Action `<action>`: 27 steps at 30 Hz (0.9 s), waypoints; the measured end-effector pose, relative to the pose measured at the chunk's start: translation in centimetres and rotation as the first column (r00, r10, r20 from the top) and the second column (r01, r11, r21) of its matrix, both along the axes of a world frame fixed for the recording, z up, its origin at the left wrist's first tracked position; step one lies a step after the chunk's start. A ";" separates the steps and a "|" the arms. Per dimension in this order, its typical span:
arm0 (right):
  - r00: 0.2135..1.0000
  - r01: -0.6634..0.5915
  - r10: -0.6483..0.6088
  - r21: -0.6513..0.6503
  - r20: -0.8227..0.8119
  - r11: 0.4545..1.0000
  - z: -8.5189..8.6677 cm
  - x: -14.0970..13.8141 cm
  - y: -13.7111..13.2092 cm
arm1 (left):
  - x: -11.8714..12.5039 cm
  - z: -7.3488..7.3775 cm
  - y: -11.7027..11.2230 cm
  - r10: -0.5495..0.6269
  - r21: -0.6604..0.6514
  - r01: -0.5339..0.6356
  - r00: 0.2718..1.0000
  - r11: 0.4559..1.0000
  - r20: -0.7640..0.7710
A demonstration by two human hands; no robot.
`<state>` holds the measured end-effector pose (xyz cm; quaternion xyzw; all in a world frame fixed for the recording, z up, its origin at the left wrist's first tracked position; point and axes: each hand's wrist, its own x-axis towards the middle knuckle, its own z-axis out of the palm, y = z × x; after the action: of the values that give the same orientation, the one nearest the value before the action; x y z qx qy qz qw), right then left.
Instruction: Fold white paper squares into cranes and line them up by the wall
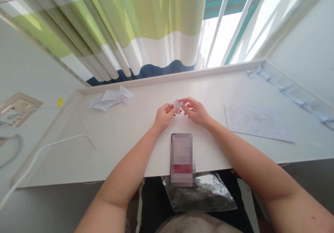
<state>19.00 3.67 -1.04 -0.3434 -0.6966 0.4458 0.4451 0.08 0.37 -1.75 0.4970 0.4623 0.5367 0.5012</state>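
A small folded piece of pale paper (177, 105) is pinched at the middle of the white desk (135, 149). My left hand (164, 117) grips its lower part, and the fingertips of my right hand (195, 112) hold it from the other side. Behind my left hand lies a loose heap of folded white paper (111, 98). A phone with a blurred screen (182, 160) lies face up below my hands, overhanging the desk's near edge.
A handwritten sheet (258, 123) lies to the right. Several small folded paper shapes (284, 87) line the desk's far right edge. A white cable (57, 144) crosses the left side near a wall socket (19, 109). A striped curtain (117, 27) hangs behind the desk.
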 end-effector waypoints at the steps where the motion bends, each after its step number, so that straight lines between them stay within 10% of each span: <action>1: 1.000 -0.006 0.005 0.018 0.019 1.000 0.0 0.0 0.0 | 0.0 0.0 0.0 -0.004 0.002 0.004 1.000 1.000 0.001; 27: 0.998 0.051 -0.053 -0.064 -0.033 0.997 -0.1 -0.3 0.1 | -0.1 0.0 -0.3 -0.106 0.065 0.107 0.994 0.992 -0.013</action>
<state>18.70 3.79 -1.09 -0.3676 -0.6651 0.4617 0.4575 0.03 0.09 -1.73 0.5396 0.4196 0.5219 0.5104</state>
